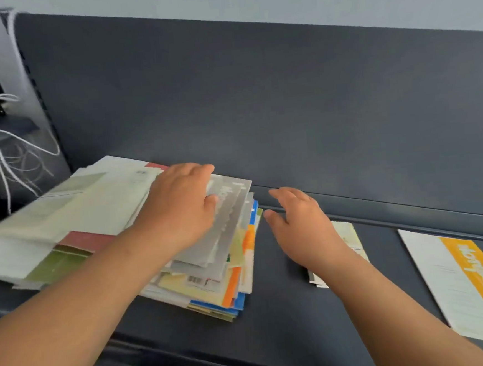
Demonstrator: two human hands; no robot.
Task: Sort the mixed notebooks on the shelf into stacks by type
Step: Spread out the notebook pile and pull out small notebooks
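- Mixed pile of notebooks (213, 283) lying on the dark shelf (288, 309), left of centre, edges fanned and out of line; beside it to the left a looser heap of pale notebooks (71, 207) with a pink cover showing underneath
- Top of the pile: a grey notebook (226, 224), thin, glossy-looking, skewed across the ones below
- Likely light and floppy singly, heavy only as a whole pile; covers probably slick, so prone to sliding off one another if pushed sideways
- Best taken one at a time by the free right-hand edge or a corner, thumb under and fingers on top, the rest of the pile held down meanwhile
- Left hand (181, 205) resting palm down on the grey notebook, fingers spread toward its far edge, forearm reaching in from the lower left; pressing flat, not gripping anything
- Right hand (298, 224) hovering just beside the pile's right edge, fingers loosely curled and open, empty, not touching the pile as far as can be judged
- Under the right wrist, a pale green notebook (348, 235) lying alone on the shelf, partly hidden
- Farther right, well apart, a white notebook with an orange band (456, 287), flat on the shelf
- Sorting judged barely begun: most notebooks unsorted in the pile
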